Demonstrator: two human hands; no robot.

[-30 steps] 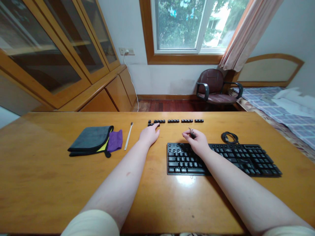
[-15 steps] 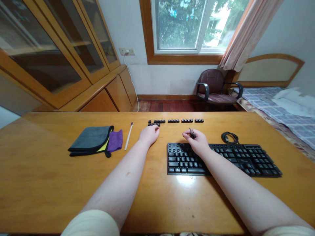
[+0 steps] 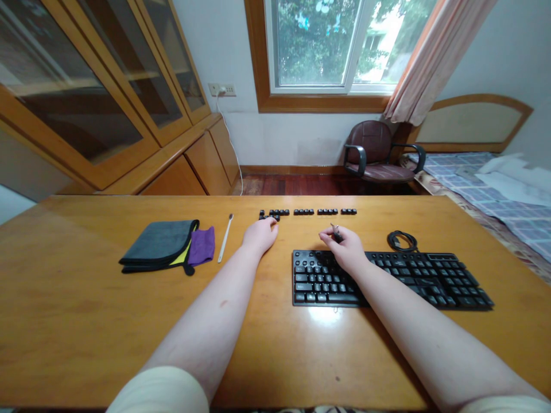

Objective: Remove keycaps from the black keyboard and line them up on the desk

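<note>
My left hand (image 3: 260, 234) reaches to the far side of the desk. Its fingers are closed together at a short second row of black keycaps (image 3: 276, 218), touching one and partly covering the row. Several keycaps (image 3: 279, 212) stand in line just behind it. My right hand (image 3: 348, 248) is closed around a small dark tool (image 3: 336, 233) with a thin metal tip; the rest of the tool is hidden by the fingers. That hand hovers over the upper left part of a black keyboard (image 3: 404, 280). Keys appear to be absent from the keyboard's upper rows near the hand.
Further groups of keycaps (image 3: 328, 211) continue to the right along the desk's (image 3: 258, 355) far edge. A coiled cable (image 3: 402, 241) lies behind the keyboard. To the left are a toothbrush (image 3: 225, 238), a purple cloth (image 3: 202, 245) and a folded grey towel (image 3: 159, 244).
The fingers of my left hand have shifted slightly left and away from me, onto the short keycap row. My right hand and its tool look still.
</note>
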